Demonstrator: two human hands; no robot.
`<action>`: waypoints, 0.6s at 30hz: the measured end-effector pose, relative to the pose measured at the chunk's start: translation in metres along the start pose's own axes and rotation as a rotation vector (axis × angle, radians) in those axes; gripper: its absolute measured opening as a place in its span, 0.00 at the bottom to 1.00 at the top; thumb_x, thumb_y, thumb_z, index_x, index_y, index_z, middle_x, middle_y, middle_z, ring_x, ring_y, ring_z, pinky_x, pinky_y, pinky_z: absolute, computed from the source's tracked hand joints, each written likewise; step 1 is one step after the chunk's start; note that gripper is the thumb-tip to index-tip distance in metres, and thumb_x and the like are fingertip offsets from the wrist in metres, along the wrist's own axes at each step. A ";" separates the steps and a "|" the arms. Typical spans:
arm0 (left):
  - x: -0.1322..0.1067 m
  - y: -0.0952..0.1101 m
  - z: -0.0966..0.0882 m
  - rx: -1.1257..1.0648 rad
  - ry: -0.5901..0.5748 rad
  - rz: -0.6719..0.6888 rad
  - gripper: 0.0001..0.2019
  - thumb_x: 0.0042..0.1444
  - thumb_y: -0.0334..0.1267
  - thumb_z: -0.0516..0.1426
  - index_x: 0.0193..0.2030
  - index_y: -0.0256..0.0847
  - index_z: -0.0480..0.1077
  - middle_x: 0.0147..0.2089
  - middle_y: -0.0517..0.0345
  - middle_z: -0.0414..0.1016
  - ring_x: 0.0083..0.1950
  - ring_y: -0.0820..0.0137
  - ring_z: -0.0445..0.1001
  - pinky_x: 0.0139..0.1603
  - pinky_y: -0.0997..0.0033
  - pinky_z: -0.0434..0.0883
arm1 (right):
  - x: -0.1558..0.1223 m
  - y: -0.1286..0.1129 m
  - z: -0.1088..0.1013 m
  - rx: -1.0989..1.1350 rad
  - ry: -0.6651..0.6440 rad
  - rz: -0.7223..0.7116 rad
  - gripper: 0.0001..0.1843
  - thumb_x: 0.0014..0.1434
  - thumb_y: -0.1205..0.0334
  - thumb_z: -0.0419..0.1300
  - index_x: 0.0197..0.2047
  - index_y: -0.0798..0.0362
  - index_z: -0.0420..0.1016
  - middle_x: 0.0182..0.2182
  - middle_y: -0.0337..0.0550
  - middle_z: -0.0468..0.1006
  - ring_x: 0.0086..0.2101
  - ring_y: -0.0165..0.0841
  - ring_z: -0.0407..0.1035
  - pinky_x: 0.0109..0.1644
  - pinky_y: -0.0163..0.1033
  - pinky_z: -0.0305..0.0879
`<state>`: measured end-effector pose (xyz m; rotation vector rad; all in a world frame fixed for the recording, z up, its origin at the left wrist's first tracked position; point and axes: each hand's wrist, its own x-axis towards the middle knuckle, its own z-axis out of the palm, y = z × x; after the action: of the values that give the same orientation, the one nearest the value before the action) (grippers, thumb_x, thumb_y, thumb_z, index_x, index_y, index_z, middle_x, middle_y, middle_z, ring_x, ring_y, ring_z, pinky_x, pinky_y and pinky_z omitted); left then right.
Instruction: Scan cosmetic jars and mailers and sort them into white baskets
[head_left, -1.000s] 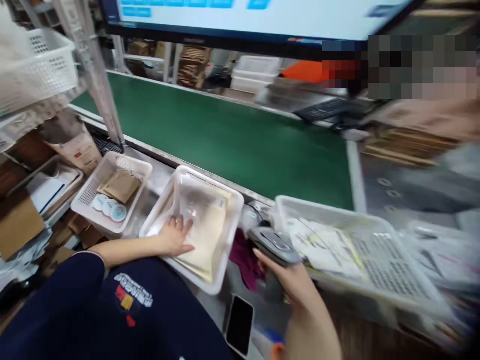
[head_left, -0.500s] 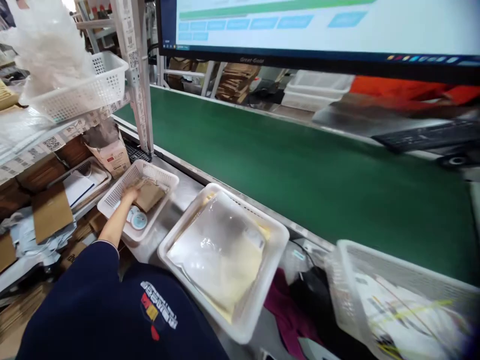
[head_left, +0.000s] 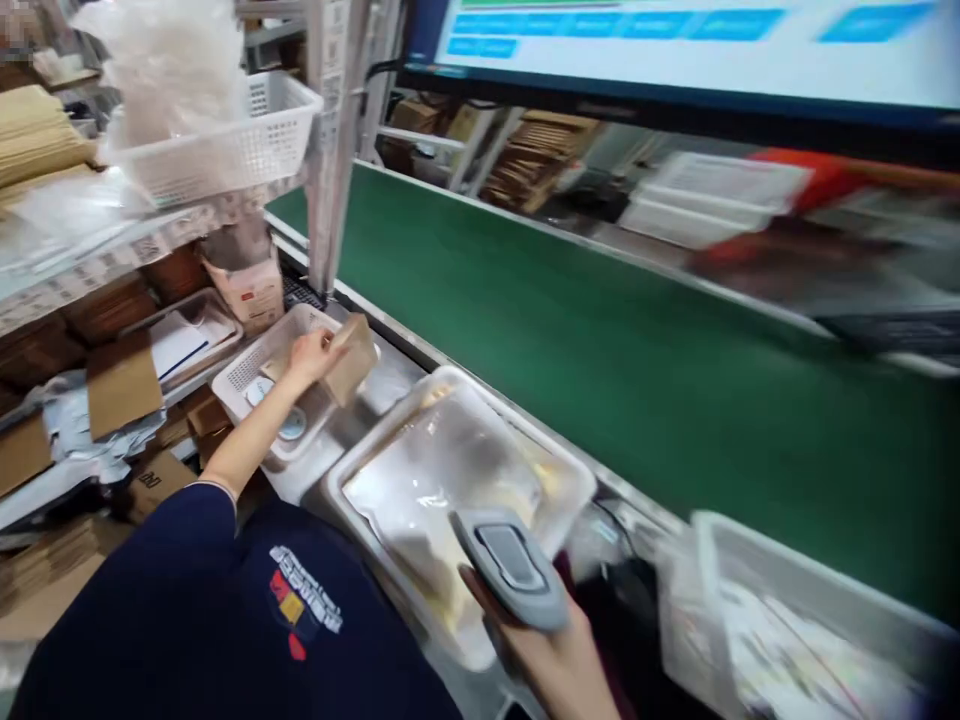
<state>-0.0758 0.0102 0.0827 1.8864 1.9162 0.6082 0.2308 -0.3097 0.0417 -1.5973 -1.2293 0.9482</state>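
My left hand grips the edge of a small brown kraft packet, held tilted above the right side of a small white basket. Round white-and-blue items lie inside that basket, below my wrist. My right hand is wrapped around a grey handheld barcode scanner. The scanner is over the lower right of a white tray, which holds a clear plastic bag and yellowish envelopes partly covered by it.
A green conveyor belt runs behind the baskets, with a monitor above it. At the right stands a white bin of papers. On the left, a shelf carries a perforated basket of plastic bags.
My left hand has lifted the brown packet up and to the right from the basket. My right hand has come into view with the scanner. The camera view has shifted.
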 end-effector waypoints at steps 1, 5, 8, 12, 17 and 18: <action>-0.002 0.009 -0.004 -0.056 0.022 0.067 0.09 0.72 0.42 0.70 0.53 0.41 0.83 0.51 0.46 0.89 0.54 0.54 0.87 0.58 0.58 0.79 | 0.008 -0.016 0.005 -0.019 -0.036 -0.084 0.22 0.63 0.42 0.77 0.50 0.49 0.84 0.43 0.48 0.86 0.43 0.48 0.84 0.48 0.48 0.84; -0.014 0.042 -0.005 -0.326 0.088 0.315 0.12 0.68 0.46 0.70 0.51 0.43 0.82 0.47 0.49 0.88 0.42 0.60 0.83 0.48 0.60 0.78 | 0.033 -0.070 0.010 -0.065 -0.141 -0.281 0.15 0.66 0.49 0.72 0.50 0.49 0.82 0.46 0.50 0.83 0.45 0.47 0.81 0.53 0.49 0.82; -0.033 0.062 0.006 -0.434 0.049 0.410 0.14 0.66 0.50 0.69 0.50 0.43 0.81 0.46 0.51 0.87 0.41 0.63 0.80 0.44 0.62 0.75 | 0.036 -0.096 0.006 -0.114 -0.154 -0.310 0.13 0.65 0.57 0.67 0.51 0.50 0.80 0.43 0.48 0.80 0.42 0.45 0.79 0.46 0.47 0.78; -0.063 0.081 0.029 -0.488 -0.054 0.463 0.16 0.67 0.52 0.67 0.51 0.42 0.80 0.45 0.54 0.85 0.39 0.65 0.78 0.42 0.66 0.74 | 0.024 -0.103 -0.007 -0.108 -0.138 -0.342 0.13 0.67 0.59 0.64 0.54 0.50 0.79 0.44 0.48 0.83 0.42 0.44 0.80 0.46 0.46 0.76; -0.064 0.082 0.067 -0.300 -0.252 0.393 0.24 0.76 0.51 0.63 0.72 0.43 0.75 0.64 0.46 0.85 0.50 0.60 0.85 0.58 0.60 0.80 | -0.026 -0.054 -0.033 0.042 0.078 -0.124 0.20 0.62 0.47 0.77 0.52 0.47 0.83 0.46 0.47 0.86 0.44 0.44 0.82 0.50 0.46 0.83; -0.054 0.075 0.072 -0.234 -0.255 0.371 0.26 0.77 0.50 0.62 0.75 0.42 0.72 0.69 0.42 0.82 0.56 0.56 0.86 0.65 0.56 0.80 | -0.038 -0.040 -0.039 0.079 0.163 -0.039 0.23 0.58 0.46 0.80 0.52 0.45 0.84 0.46 0.47 0.87 0.44 0.45 0.83 0.50 0.47 0.85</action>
<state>0.0281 -0.0405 0.0629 2.0626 1.2895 0.6308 0.2469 -0.3498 0.0937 -1.5513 -1.0939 0.8155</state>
